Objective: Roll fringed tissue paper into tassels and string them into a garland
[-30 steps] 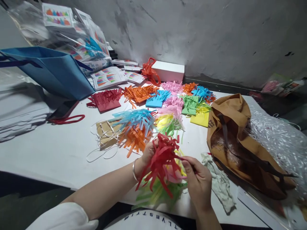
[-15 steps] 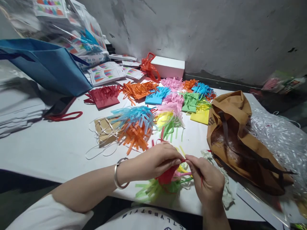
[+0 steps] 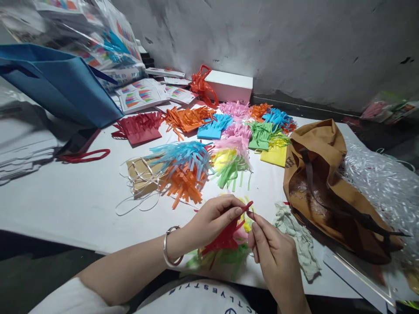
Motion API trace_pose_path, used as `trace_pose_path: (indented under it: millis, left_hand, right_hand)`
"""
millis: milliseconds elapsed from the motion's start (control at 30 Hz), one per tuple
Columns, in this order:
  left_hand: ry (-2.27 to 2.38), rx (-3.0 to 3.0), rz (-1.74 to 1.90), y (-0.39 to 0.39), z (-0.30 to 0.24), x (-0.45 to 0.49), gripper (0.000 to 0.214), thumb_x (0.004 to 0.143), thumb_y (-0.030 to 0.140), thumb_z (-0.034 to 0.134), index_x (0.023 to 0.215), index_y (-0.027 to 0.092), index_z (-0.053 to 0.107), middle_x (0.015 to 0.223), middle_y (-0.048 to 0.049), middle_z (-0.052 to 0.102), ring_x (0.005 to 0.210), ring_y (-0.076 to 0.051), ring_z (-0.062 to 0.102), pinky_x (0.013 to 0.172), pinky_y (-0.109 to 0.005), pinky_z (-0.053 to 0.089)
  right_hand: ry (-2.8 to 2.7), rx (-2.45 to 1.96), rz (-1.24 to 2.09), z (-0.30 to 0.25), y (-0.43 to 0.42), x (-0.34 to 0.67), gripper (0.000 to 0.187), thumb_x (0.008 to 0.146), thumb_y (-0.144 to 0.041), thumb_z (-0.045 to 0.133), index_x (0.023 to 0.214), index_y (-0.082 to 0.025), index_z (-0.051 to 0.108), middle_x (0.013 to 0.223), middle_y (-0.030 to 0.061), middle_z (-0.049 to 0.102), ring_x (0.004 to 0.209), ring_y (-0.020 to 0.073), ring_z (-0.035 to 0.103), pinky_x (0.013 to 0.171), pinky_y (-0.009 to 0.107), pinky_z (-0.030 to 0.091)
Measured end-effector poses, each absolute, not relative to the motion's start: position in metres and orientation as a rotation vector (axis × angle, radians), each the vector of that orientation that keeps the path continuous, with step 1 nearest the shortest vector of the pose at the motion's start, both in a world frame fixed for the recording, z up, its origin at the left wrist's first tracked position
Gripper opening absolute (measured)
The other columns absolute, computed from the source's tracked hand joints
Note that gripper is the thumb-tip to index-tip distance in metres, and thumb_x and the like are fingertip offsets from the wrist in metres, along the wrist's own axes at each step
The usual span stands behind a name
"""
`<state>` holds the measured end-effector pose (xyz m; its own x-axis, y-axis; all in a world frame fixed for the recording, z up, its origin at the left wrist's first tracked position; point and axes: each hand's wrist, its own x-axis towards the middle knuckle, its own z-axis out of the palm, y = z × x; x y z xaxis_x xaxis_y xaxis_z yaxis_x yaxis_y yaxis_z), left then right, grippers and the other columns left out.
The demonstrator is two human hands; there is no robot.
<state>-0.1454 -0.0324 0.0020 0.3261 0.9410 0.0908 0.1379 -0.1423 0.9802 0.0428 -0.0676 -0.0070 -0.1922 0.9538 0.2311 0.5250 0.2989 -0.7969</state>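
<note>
Near the table's front edge, my left hand (image 3: 218, 218) pinches a red tissue-paper tassel (image 3: 225, 237), whose twisted tip sticks up past the thumb. My right hand (image 3: 273, 246) is closed just beside that tip. A thin dark sliver shows at its fingertips, too small to name. Under both hands lie green paper fringes (image 3: 218, 261), partly hidden, with yellow and pink strips among them. Beyond the hands rest a light blue tassel (image 3: 193, 155), an orange tassel (image 3: 186, 185) and a yellow-green tassel (image 3: 231, 168). A card wound with white string (image 3: 144, 176) lies left of them.
Folded fringed paper bundles, such as a dark red one (image 3: 142, 131), line the back of the table. At right are a brown bag (image 3: 314, 174), a crumpled pale cloth (image 3: 297, 240) and clear plastic (image 3: 379, 183). A blue bag (image 3: 65, 87) stands left; a white box (image 3: 229, 85) sits by the wall.
The red twisted tip now points up from my left fingers, where both hands met on it before. My right hand has dropped slightly and turned. The view has shifted a little.
</note>
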Motion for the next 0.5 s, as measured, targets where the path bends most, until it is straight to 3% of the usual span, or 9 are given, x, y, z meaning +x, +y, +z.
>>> trace_pose_path:
  millis: [133, 267, 500]
  left_hand:
    - [1.014, 1.642, 1.025, -0.033, -0.002, -0.145, 0.027, 0.099, 0.036, 0.052, 0.096, 0.016, 0.07, 0.082, -0.0043, 0.065, 0.076, -0.015, 0.058, 0.07, -0.027, 0.045]
    - [1.017, 1.71, 1.05, -0.034, -0.004, -0.145, 0.024, 0.099, 0.032, 0.052, 0.098, 0.016, 0.069, 0.082, -0.0043, 0.065, 0.075, -0.015, 0.057, 0.07, -0.027, 0.045]
    - [1.005, 1.82, 1.071, -0.034, -0.01, -0.146, 0.02, 0.101, 0.027, 0.051, 0.101, 0.016, 0.068, 0.084, -0.0049, 0.065, 0.077, -0.015, 0.059, 0.072, -0.027, 0.046]
  right_hand:
    - [-1.89, -1.243, 0.662, -0.007, -0.065, 0.041, 0.029, 0.099, -0.025, 0.048, 0.112, -0.014, 0.072, 0.073, 0.0041, 0.073, 0.059, 0.0135, 0.068, 0.059, 0.021, 0.056]
    - [-1.865, -1.257, 0.673, -0.006, -0.064, 0.041, 0.029, 0.099, -0.024, 0.048, 0.112, -0.014, 0.071, 0.072, 0.0039, 0.072, 0.053, 0.0125, 0.065, 0.057, 0.021, 0.056]
    - [-1.924, -1.276, 0.678, -0.005, -0.064, 0.043, 0.031, 0.098, -0.022, 0.046, 0.113, -0.014, 0.071, 0.094, 0.0093, 0.077, 0.07, 0.0157, 0.072, 0.065, 0.022, 0.057]
